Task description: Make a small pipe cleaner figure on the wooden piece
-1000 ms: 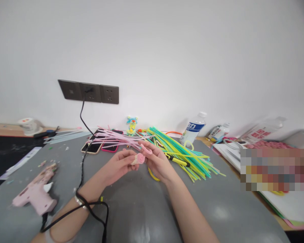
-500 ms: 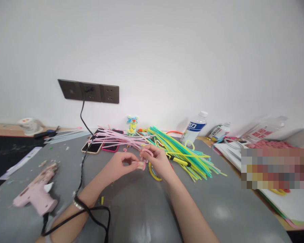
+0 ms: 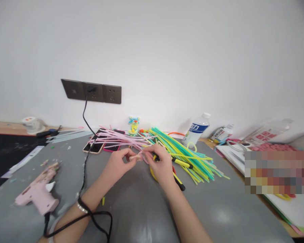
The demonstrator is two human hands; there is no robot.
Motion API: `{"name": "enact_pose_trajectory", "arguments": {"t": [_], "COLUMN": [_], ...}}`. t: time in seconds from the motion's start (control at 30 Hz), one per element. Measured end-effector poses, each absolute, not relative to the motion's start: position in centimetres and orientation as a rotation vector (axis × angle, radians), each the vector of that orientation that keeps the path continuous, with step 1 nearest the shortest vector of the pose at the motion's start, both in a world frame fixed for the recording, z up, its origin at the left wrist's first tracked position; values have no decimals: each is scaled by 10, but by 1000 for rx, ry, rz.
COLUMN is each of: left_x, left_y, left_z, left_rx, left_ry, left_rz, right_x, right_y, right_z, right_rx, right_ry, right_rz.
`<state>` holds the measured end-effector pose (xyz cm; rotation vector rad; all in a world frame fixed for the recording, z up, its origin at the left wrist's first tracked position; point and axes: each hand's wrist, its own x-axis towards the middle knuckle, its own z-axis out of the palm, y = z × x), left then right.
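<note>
Over the middle of the grey table, my left hand (image 3: 121, 162) pinches one side of a small bent pink pipe cleaner (image 3: 140, 156) between thumb and fingertips. At its other side, my right hand (image 3: 161, 166) grips the same piece, and the fingers hide part of its shape. Just behind both hands lies a loose bundle of pink pipe cleaners (image 3: 119, 137). Green and yellow pipe cleaners (image 3: 192, 156) are heaped to the right, with a yellow-and-black cutter (image 3: 182, 163) on them. Partly covered by my right hand is a yellow-handled tool with a black tip (image 3: 179, 182).
A pink glue gun (image 3: 38, 195) lies at left; its black cord (image 3: 84, 168) crosses my left forearm and reaches the wall socket (image 3: 92, 91). Two phones (image 3: 93, 147) sit under the pink bundle. A small pipe-cleaner figure (image 3: 133, 126) and bottle (image 3: 196, 130) stand by the wall.
My right hand has turned and lowered its fingers against the pink pipe cleaner, uncovering the black-tipped tool beside it. My left hand has shifted slightly. The whole view has moved a little.
</note>
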<state>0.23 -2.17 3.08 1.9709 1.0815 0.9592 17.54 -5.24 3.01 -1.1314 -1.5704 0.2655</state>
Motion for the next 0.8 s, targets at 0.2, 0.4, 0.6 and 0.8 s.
{"name": "enact_pose_trajectory", "arguments": {"t": [0.2,0.4,0.6,0.8], "left_x": [3,2,2,6], "left_y": [-23,-23,-22,-22], "left_z": [30,27,27,33], "left_rx": [1951,1831,1619,1392], "left_ry": [1186,1256,1189,1069], "left_rz": [1131,1268,1336,1363], "right_x": [171,161,158,160], "right_y": [-56,-60,-59,-55], "right_z": [29,32,32,30], "right_rx": [-1175,-1169,-1141,-1120], "right_ry": [-1573,-1530,-1556,-1529], "right_rz": [288,457,531,642]}}
